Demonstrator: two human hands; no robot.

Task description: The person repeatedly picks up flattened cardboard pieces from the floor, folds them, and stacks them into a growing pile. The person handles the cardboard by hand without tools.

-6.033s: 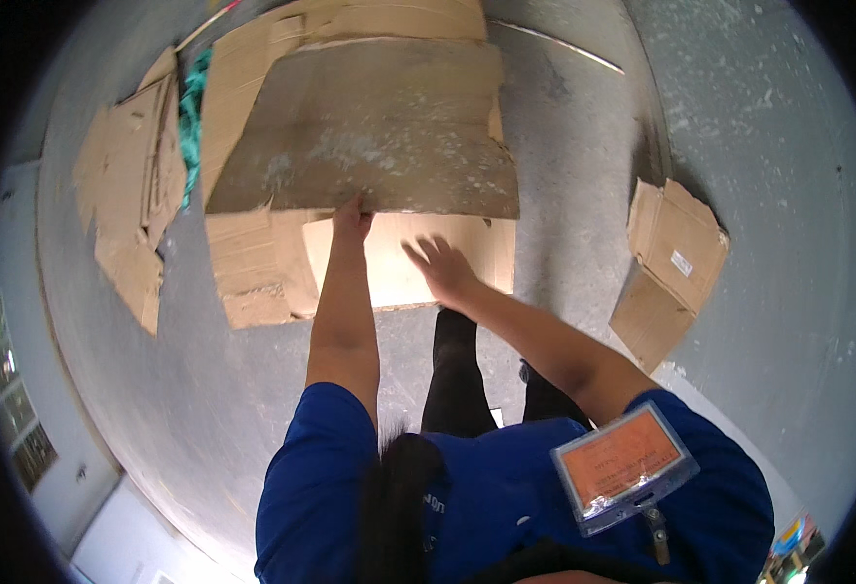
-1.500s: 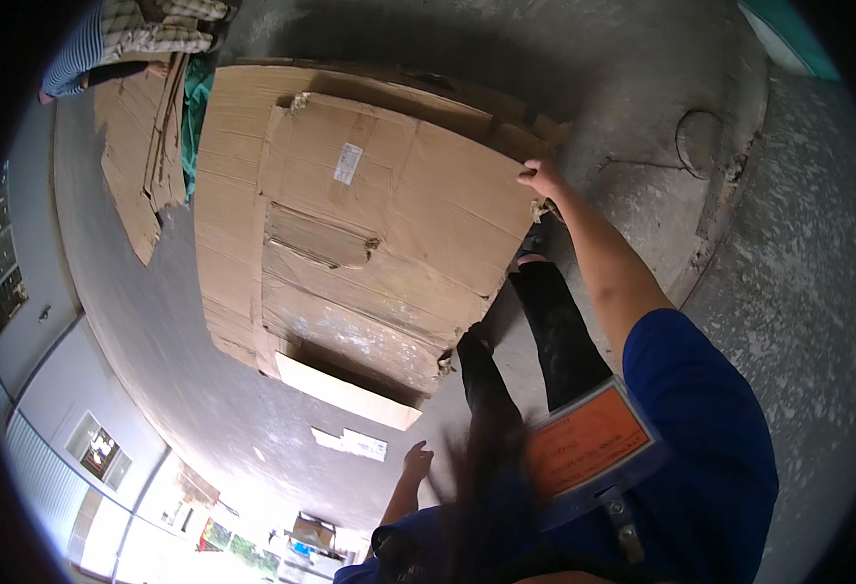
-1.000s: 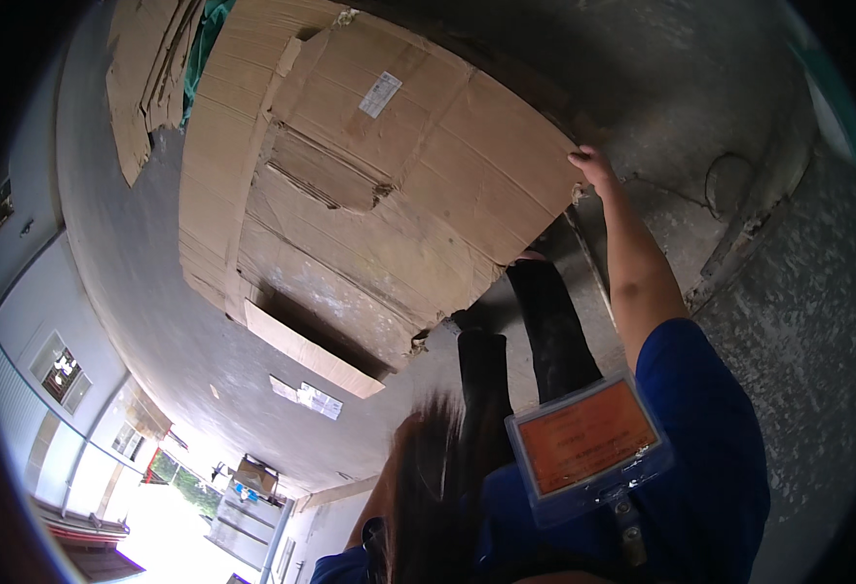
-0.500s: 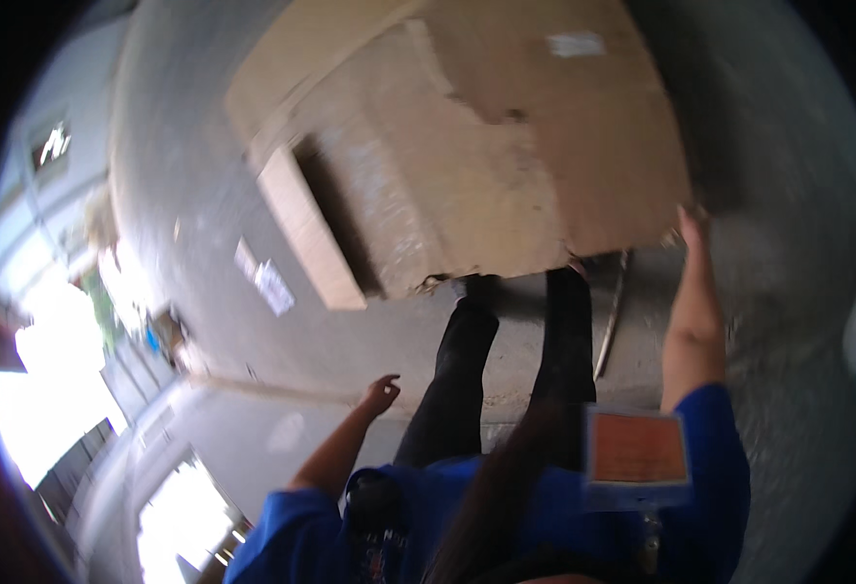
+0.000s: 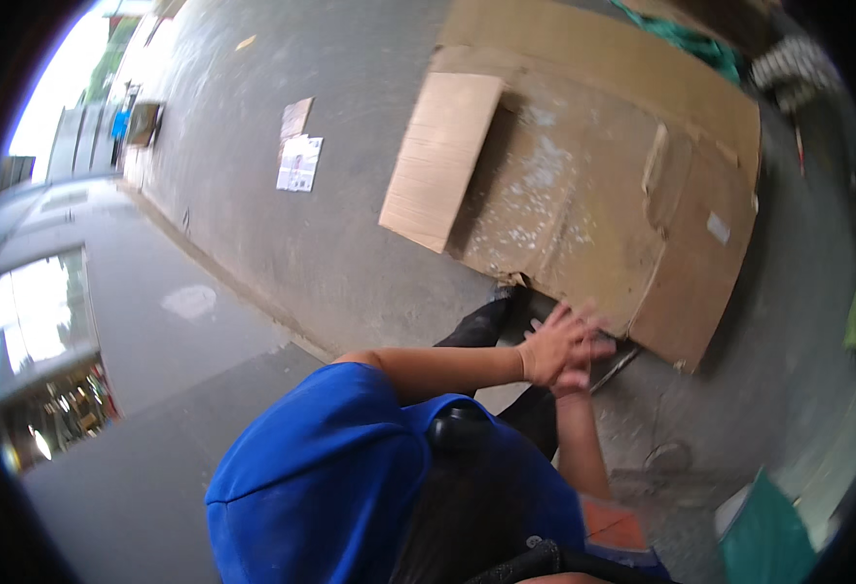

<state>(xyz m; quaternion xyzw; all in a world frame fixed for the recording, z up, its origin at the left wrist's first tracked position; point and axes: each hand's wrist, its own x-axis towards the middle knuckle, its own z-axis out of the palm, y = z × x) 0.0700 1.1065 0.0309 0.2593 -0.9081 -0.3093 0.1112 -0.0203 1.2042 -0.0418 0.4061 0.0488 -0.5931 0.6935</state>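
My left hand (image 5: pixel 556 348) is open with its fingers spread, and it lies across my right hand (image 5: pixel 574 380) in front of my legs. Blur softens the fingers of both. Most of my right hand is covered by the left, but the fingertips that show look stretched out. I see nothing held in either. Just beyond them a large flattened cardboard sheet (image 5: pixel 603 214) lies on the floor, with torn near edges and pale specks on its surface. One cardboard flap (image 5: pixel 444 161) stands raised along its left side.
Papers (image 5: pixel 299 163) lie on the grey floor to the left. A thin stick (image 5: pixel 615 372) is by the sheet's near edge. Green cloth (image 5: pixel 700 47) and a pale bundle (image 5: pixel 796 73) are at the far right. A green panel (image 5: pixel 766 535) stands near right. A wall (image 5: pixel 180 302) runs along the left.
My right hand has let go of the cardboard's right corner, and both hands have come together. The cardboard now lies farther right in view, as my view has turned left.
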